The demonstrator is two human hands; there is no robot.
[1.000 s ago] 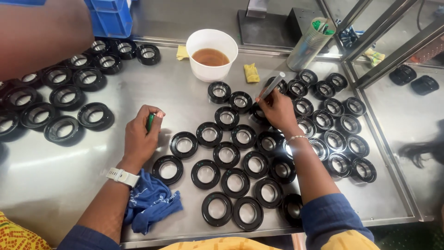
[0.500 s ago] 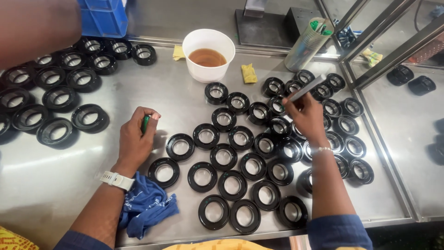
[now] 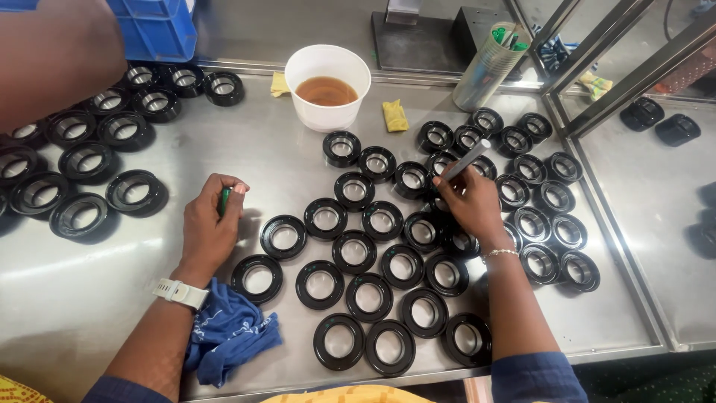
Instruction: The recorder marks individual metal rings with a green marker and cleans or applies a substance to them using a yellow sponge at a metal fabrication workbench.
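My right hand grips a grey marker pen, its tip down among several black round rings spread over the steel table. My left hand rests as a fist on the table, closed on a small green cap, just left of a ring. A white watch sits on my left wrist and a thin bracelet on the right wrist.
A white bowl of brown liquid stands at the back centre, a metal can of pens to its right. More rings lie at the left near a blue crate. A blue cloth lies under my left forearm. Another person's arm reaches in at top left.
My right hand with the marker moved from the rings at the far right back toward the middle rows. The left hand stayed put.
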